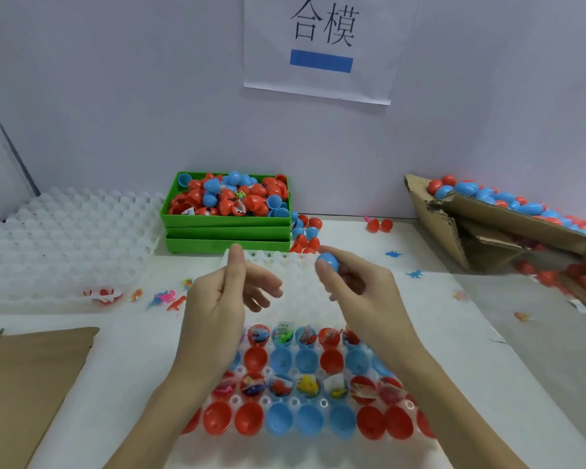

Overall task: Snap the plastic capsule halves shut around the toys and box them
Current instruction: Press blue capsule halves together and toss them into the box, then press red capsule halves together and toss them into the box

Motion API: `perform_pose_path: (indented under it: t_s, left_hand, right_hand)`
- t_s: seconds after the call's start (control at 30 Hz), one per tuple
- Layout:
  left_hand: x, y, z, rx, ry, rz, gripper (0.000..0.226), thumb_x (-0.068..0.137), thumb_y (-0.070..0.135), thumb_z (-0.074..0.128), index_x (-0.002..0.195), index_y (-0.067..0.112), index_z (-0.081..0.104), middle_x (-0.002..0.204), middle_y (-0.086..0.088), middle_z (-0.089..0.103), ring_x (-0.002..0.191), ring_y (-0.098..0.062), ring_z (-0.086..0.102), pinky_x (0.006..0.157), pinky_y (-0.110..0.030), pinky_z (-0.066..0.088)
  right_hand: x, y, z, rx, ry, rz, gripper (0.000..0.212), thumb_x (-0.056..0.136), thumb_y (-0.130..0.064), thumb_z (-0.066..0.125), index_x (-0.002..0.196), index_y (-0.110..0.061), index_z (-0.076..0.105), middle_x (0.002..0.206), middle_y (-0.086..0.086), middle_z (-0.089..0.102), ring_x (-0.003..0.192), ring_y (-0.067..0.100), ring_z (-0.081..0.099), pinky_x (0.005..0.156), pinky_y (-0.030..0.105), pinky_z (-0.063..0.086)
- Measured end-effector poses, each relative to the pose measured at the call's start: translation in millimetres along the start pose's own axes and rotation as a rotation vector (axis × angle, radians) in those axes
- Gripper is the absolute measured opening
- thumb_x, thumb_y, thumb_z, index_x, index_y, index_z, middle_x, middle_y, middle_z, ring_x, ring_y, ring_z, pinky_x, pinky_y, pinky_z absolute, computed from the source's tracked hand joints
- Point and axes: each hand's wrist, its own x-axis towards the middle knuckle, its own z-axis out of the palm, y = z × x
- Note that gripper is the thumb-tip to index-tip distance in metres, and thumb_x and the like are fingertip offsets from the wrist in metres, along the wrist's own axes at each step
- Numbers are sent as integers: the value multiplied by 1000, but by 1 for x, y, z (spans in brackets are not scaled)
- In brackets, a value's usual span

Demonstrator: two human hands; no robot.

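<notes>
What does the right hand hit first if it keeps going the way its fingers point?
Probably the loose capsule halves beside the green trays; the right hand, gripping a blue capsule, points up-left. Depth is unclear.

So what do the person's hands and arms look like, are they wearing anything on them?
Both are bare. The left hand and right hand have no gloves, and no rings, watch or wristband show. The forearms are uncovered down to the bottom edge of the picture, with no sleeve in view. Fingernails look short and unpainted.

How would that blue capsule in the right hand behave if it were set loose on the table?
The blue capsule looks round and smooth, so it would probably roll. It seems light: the right hand holds it with fingertips only. Its glossy plastic may be slippery.
</notes>
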Motion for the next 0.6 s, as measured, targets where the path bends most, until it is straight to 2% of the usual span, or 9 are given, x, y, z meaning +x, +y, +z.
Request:
perform_pose_path:
  t_s: [0.03,0.1,0.17,0.2,0.27,0.37,0.47,0.53,0.6]
  left_hand:
    - [1,-1,-2,14,25,7,61,105,46,32,80,13,76,75,-2,77,68,-17,70,65,-26,56]
    - [2,-2,-4,34,42,22,58,104,45,34,79,12,74,73,-3,75,64,-18,68,61,-26,55]
    - [3,-4,-3,51,39,33,56,103,44,35,78,13,73,73,-2,74,63,-16,67,60,-24,54]
    - [2,-4,-2,62,37,34,55,104,44,35,78,14,73,74,-1,74,63,-16,66,60,-23,53]
    - [2,-7,-2,109,32,40,53,105,43,35,78,16,73,76,2,73,64,-15,65,61,-22,52]
    - [4,-12,-5,219,16,51,51,107,42,35,79,22,72,78,9,73,66,-13,65,65,-25,50]
    - [4,-14,-6,326,-32,56,49,102,50,36,80,27,72,78,14,72,66,-10,64,64,-20,49]
    - [3,-16,-6,416,-70,87,45,103,50,40,84,29,75,74,12,71,63,-6,62,61,-19,47]
    - [3,-16,-7,533,-104,123,39,103,49,47,87,30,76,75,15,69,68,-2,61,63,-18,44]
  right_hand:
    - [13,0,-10,193,-14,166,15,99,-39,65,109,-32,72,91,-3,76,92,19,70,71,22,58]
    - [48,0,-44,751,26,380,25,102,-29,62,119,-11,70,107,4,78,104,21,72,76,22,60]
    - [79,-1,-86,1210,54,366,55,102,-40,59,137,2,53,127,15,71,110,22,72,83,28,60]
    - [91,-2,-103,1293,46,345,68,101,-49,55,143,3,44,133,18,68,113,23,71,85,29,60]
    - [102,2,-119,1175,44,369,75,103,-58,46,147,3,38,135,18,67,117,21,70,87,29,59]
    - [82,21,-103,737,115,426,49,107,-45,46,135,-8,60,127,10,71,109,17,71,86,28,55]
    - [44,38,-74,330,80,340,24,105,-29,56,114,-15,74,101,1,78,96,19,74,78,25,57]
    - [27,37,-59,50,20,258,18,104,-23,59,103,-21,78,88,-5,77,83,13,72,69,18,57]
    - [21,32,-47,-139,-73,162,17,103,-22,61,98,-25,77,84,-11,76,76,6,70,64,12,52]
